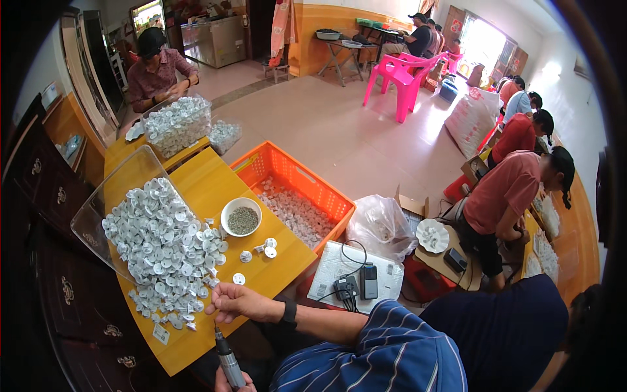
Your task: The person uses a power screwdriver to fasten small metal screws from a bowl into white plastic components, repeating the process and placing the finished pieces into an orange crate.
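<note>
My left hand, at the bottom edge, is closed around a grey electric screwdriver with its bit pointing up. Just above the bit is my right hand, its fingertips pinched together; anything between them is too small to make out. A black band circles the right wrist. Beyond both hands a large heap of small white round plastic parts spills from a clear bin lying on its side. A white bowl of small metal pieces, possibly screws, stands beside the heap. A few loose parts lie near it.
An orange crate holding similar parts adjoins the yellow table. A white package with cabled black devices is to the right. Across the table sits a person behind a full clear bin. More people work along the right wall.
</note>
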